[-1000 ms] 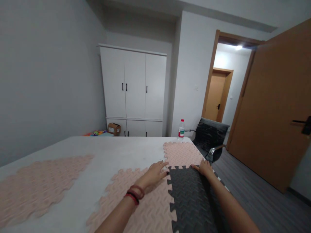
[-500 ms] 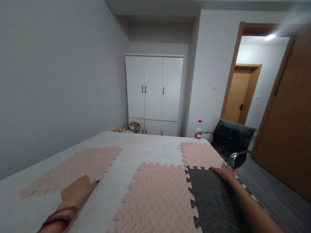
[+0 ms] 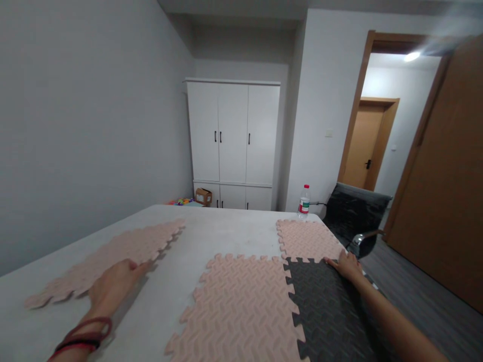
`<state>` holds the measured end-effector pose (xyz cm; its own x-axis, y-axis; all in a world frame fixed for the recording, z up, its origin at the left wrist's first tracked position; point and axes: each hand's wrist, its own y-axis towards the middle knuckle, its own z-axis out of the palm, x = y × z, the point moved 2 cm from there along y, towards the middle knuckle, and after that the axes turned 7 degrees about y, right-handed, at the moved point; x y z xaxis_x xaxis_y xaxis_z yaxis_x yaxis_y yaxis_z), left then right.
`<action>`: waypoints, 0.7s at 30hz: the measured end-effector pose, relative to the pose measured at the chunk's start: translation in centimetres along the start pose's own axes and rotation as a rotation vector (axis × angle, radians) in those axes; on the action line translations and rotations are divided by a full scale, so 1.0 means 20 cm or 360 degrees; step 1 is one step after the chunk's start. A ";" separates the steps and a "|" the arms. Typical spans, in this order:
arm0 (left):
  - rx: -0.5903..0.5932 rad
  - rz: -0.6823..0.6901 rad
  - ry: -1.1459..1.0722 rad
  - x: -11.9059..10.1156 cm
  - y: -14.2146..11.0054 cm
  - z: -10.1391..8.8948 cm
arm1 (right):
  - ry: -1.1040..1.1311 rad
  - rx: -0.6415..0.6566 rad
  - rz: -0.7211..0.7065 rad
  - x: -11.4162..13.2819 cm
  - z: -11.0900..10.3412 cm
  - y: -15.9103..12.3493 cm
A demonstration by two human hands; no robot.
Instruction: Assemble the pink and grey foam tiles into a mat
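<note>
A loose pink foam mat tile (image 3: 124, 248) on the left is tilted, its right edge lifted off the table. My left hand (image 3: 116, 285) grips that near right edge, fingers closed and partly hidden. A second pink foam tile (image 3: 241, 306) lies flat at the centre, interlocked along its right side with a black foam tile (image 3: 324, 301). Behind the black one sits a third pink tile (image 3: 307, 240). My right hand (image 3: 347, 266) rests where this far pink tile meets the black one, thumb and fingers spread apart on the surface.
A red-capped water bottle (image 3: 304, 201) stands at the white table's (image 3: 222, 229) far right corner. Beside the right edge is a black chair (image 3: 356, 213) with a metal armrest. Behind the table are a white cabinet (image 3: 234, 133) and a cardboard box (image 3: 204, 196).
My left hand has raised the right edge of the left pink tile, which lay flat before. My right hand stays at the seam. The whole view has shifted slightly.
</note>
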<state>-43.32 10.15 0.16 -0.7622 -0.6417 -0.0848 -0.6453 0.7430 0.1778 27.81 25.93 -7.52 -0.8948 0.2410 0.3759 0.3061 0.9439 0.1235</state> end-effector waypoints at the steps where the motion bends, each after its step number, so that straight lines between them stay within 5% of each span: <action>1: -0.0047 -0.0004 -0.0051 -0.04 0.01 -0.04 | 0.0153 0.0026 -0.0044 0.04 -0.03 -0.01; 6: -0.0210 0.0287 -0.0414 -0.39 0.02 -0.17 | 0.0926 0.0307 -0.0345 0.43 -0.11 -0.06; 13: -0.0036 0.1289 -0.0751 -0.97 -0.10 -0.03 | 0.1256 0.0521 -0.0470 0.92 0.01 -0.06; 16: 0.0037 0.1452 -0.0722 -1.06 -0.09 0.05 | 0.1193 0.0461 -0.0464 0.97 0.07 -0.05; 21: 0.0095 0.1441 -0.0547 -1.06 -0.03 0.15 | 0.0894 0.0359 -0.0600 0.95 0.18 -0.08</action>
<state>-26.96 23.90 -1.11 -0.9387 0.2619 -0.2240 0.1992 0.9428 0.2675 9.18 29.82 -3.99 -0.6051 -0.2064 0.7689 -0.1203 0.9784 0.1680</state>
